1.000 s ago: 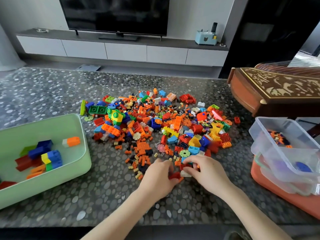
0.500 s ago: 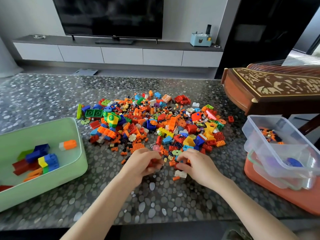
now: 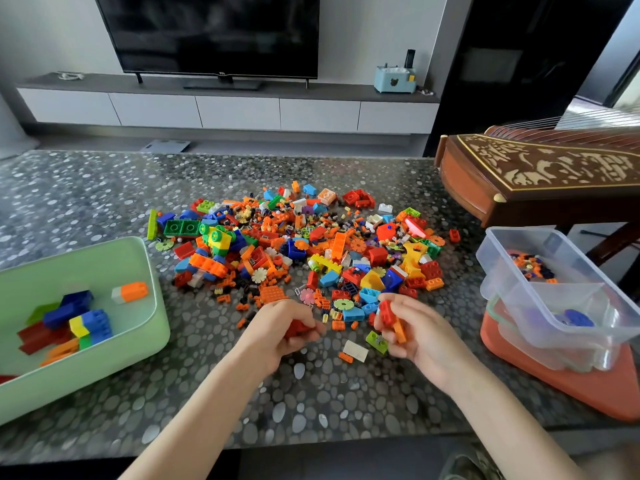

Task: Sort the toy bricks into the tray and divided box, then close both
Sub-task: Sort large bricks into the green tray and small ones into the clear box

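- Head view: left hand [image 3: 277, 336] curls round a red brick [image 3: 297, 329]; right hand [image 3: 420, 336] pinches red and orange bricks [image 3: 389, 317].
- Both have drawn apart off the pile [image 3: 311, 244]'s near edge.
- Sorting likely follows: green tray [image 3: 154, 289] left, divided box [image 3: 540, 327] right.

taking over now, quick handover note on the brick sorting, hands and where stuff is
Left hand grips a red brick; right hand pinches red and orange bricks, both at the near edge of the pile.
Green tray on the left holds a few big bricks; clear divided box on the right holds some small pieces. Both open.
To do: most of the pile unsorted, then close both.
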The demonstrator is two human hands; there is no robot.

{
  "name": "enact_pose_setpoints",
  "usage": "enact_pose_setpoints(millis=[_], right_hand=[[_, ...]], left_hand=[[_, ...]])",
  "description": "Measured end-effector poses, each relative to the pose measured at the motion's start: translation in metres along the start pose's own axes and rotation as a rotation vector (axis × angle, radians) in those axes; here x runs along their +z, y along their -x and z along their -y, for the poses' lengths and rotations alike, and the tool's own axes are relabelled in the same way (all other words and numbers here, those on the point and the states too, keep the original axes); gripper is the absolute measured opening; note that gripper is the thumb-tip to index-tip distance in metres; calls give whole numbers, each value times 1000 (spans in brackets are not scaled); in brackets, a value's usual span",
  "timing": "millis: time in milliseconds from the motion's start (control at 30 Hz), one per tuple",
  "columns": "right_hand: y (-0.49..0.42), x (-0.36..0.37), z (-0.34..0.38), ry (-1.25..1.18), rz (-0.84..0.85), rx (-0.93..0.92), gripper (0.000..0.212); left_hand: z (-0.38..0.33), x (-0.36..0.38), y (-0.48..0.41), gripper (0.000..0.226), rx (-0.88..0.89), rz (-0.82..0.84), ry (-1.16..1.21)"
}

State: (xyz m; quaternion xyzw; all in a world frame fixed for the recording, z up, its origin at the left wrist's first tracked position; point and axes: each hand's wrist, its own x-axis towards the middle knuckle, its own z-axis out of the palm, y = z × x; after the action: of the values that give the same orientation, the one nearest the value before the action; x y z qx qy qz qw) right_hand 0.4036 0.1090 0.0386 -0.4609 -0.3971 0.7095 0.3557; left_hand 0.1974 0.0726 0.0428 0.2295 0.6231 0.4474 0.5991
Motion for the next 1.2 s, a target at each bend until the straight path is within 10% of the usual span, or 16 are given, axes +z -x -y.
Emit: enact_pose_setpoints(millis=[367,567,700,833,1000,1200], right_hand=[[7,19,-60,1375,-180,-574,26],[14,-2,-47,866,-274,-356,27],[14,-19,-40,403,-375,-169,24],[-4,-23,-35,552,-435,-233,14],[-24,-23,-32,913,-512,-437,14],[5,-22,-36,719,-345,-460,29]], left_hand=[[18,23,-13,14,486,-85,-862],[17,43,-31,29,817,-27,-1233],[17,55,-41,33,731,-19,-1474],[9,61,-46,28,681,-93,-1475],[1,59,-45,24,695,-119,-1317],[-10,42,-34,25,505,-205,-607]])
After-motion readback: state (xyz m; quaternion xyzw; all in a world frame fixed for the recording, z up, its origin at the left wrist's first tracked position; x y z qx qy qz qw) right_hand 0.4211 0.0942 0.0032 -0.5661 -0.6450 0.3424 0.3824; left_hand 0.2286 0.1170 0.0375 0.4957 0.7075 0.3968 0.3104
